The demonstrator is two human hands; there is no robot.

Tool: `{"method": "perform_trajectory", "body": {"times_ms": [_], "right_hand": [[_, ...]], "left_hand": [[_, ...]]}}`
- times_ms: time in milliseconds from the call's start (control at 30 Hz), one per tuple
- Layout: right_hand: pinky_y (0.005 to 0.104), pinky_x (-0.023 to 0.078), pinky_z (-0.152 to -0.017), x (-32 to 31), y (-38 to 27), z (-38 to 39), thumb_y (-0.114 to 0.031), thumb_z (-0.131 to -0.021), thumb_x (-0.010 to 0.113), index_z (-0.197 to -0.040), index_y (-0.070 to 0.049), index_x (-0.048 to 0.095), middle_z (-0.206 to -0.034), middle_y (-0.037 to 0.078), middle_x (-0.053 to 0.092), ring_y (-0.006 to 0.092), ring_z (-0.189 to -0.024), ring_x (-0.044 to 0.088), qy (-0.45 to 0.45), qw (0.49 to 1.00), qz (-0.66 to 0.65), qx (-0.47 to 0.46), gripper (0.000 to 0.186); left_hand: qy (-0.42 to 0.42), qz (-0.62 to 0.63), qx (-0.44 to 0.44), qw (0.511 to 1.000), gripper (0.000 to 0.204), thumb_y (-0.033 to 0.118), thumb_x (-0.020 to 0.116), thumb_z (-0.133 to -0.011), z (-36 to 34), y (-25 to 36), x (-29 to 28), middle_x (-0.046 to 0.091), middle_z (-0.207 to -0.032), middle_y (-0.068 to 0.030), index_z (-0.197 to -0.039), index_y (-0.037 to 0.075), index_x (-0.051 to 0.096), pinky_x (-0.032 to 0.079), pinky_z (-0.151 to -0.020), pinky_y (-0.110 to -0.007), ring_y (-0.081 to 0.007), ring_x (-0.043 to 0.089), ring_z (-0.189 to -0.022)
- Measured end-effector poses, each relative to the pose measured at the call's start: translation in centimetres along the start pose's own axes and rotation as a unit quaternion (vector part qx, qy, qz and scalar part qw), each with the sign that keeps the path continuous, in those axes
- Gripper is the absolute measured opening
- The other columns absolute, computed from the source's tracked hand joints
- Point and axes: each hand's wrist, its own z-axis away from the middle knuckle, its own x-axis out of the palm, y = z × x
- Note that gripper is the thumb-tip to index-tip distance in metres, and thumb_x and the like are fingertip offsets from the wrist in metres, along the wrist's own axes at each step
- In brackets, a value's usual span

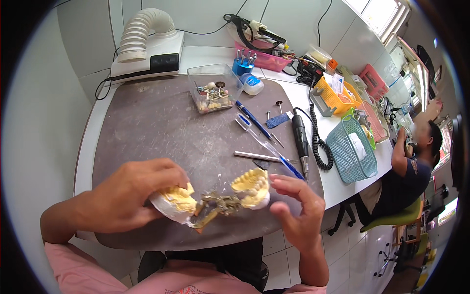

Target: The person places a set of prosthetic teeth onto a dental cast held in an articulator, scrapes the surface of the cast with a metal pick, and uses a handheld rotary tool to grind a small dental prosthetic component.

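My left hand (132,196) grips a yellow-and-white dental plaster cast (174,206) at the lower left of the mat (137,122). A brass-coloured hinged articulator (218,205) joins it to a second yellow cast with moulded teeth (249,188), also on a white base, to the right. My right hand (298,215) is open beside that second cast, its fingers curved and apart, the fingertips very near its right side. Behind the casts lie a metal knife-like tool (252,156), a blue-handled toothbrush (267,147) and a blue pen (252,117).
At the back stand a clear box of burs (213,100), a blue bur holder (242,67) and a white extraction unit with hose (147,66). A corded handpiece (301,139) and plastic baskets (350,152) sit on the right. A co-worker (406,181) sits further right along the bench.
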Motion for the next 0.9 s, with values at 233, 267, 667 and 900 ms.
{"method": "perform_trajectory", "body": {"times_ms": [233, 267, 667, 900], "right_hand": [[0.0348, 0.054, -0.068, -1.3, 0.6, -2.1, -0.016, -0.087, 0.072, -0.099, 0.000, 0.068, -0.086, 0.013, 0.067, 0.0265, -0.075, 0.068, -0.075, 0.971, 0.226, 0.017, 0.020], [0.0354, 0.054, -0.069, -1.2, 0.7, -2.5, -0.017, -0.087, 0.072, -0.099, 0.000, 0.068, -0.088, 0.012, 0.067, 0.0261, -0.077, 0.067, -0.083, 0.961, 0.262, -0.004, 0.021], [0.0353, 0.055, -0.061, 0.7, 2.4, -4.4, -0.016, -0.087, 0.070, -0.085, -0.007, 0.067, -0.082, 0.005, 0.063, 0.0211, -0.077, 0.066, -0.074, 0.910, 0.383, -0.140, 0.010], [0.0242, 0.055, -0.063, 0.1, 1.8, -3.9, -0.008, -0.090, 0.067, -0.095, 0.000, 0.071, -0.084, 0.006, 0.072, 0.0128, -0.067, 0.069, -0.061, 0.995, 0.016, 0.073, 0.010]], "left_hand": [[0.114, -0.233, 0.040, 0.965, 0.029, -0.006, 0.075, -0.070, 0.6, -0.1, -1.3, 0.062, -0.119, -0.0127, -0.096, 0.003, 0.067, 0.055, -0.087, -0.037, -0.0302, 0.064, -0.108], [0.132, -0.310, 0.073, 0.939, 0.029, -0.007, 0.074, -0.070, 0.5, -0.6, -1.3, 0.061, -0.121, -0.0130, -0.095, 0.003, 0.067, 0.055, -0.087, -0.038, -0.0302, 0.063, -0.108], [0.124, -0.363, 0.089, 0.919, 0.053, 0.022, 0.083, -0.076, 1.0, 1.2, -0.9, 0.054, -0.134, -0.0157, -0.120, 0.006, 0.058, 0.048, -0.102, -0.044, -0.0351, 0.057, -0.120], [0.184, -0.070, 0.185, 0.963, 0.074, 0.021, 0.080, -0.079, -1.0, 1.7, 6.3, 0.047, -0.139, -0.0247, -0.139, -0.002, 0.043, 0.038, -0.111, -0.045, -0.0400, 0.045, -0.132]]}}
